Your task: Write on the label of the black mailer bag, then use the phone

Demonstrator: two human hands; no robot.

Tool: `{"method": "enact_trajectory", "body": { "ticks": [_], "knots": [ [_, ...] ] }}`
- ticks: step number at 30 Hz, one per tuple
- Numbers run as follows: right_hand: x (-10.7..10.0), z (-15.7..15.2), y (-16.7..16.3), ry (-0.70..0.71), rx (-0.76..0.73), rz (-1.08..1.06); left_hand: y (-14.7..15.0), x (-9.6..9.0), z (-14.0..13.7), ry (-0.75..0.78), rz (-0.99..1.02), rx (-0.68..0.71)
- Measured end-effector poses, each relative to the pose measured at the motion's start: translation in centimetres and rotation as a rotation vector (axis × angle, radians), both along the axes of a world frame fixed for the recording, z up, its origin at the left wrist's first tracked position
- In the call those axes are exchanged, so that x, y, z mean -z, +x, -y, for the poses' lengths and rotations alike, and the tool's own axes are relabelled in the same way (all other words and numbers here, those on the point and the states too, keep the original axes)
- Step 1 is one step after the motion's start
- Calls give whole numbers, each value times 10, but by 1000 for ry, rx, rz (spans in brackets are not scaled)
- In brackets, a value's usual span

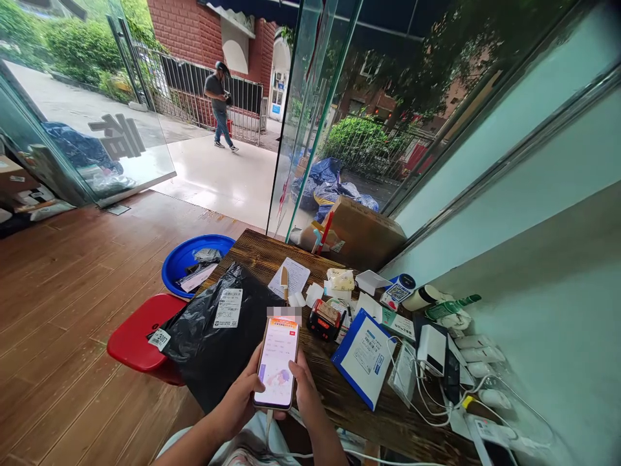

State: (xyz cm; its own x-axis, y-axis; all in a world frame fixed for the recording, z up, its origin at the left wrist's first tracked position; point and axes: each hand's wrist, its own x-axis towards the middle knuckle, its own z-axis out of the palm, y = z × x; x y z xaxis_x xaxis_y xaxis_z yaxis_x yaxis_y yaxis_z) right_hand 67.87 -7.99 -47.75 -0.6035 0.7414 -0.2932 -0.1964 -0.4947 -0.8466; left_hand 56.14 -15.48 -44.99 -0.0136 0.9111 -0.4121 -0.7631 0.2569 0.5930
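- Cluttered wooden table (323, 362), glass doors (308, 116) standing open beyond!
- Left hand (248, 382), right hand (304, 378): fingers wrapped round the phone (276, 362), most tips hidden behind.
- Its top's pixelated.

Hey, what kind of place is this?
Probably a small parcel pickup point or storefront office: a black plastic mailing bag with printed labels lies by the wooden table's edge, near a large cardboard box and an open glass door.

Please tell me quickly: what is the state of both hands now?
Left hand: holding the phone by its left side.
Right hand: holding the same phone by its right side.
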Motion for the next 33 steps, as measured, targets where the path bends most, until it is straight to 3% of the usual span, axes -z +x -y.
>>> {"method": "enact_trajectory", "body": {
  "ticks": [9,21,33],
  "knots": [
    [-3,-1,4,16,-62,-49,5,4,-2,-33,-45,-93],
    [5,3,2,127,-61,29,2,20,-1,22,-4,-41],
    [1,-2,5,49,-123,3,3,9,-2,33,7,-55]
  ]
}}
